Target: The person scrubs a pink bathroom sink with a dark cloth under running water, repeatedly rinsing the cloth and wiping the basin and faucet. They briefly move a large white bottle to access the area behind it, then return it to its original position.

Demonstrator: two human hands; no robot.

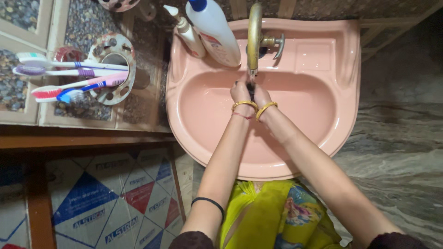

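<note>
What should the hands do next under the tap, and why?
Probably keep rubbing together a moment longer. The left hand and right hand are pressed together right under the brass tap, over the pink sink, with something dark between the fingers, too small to identify.

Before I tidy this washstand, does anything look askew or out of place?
Mostly the white bottle: it leans tilted across the pink sink rim beside the brass tap. The toothbrushes splay sideways from their holder. Both hands meet under the spout.

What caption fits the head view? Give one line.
Both hands, left and right, meet under the tap over a pink sink.
</note>
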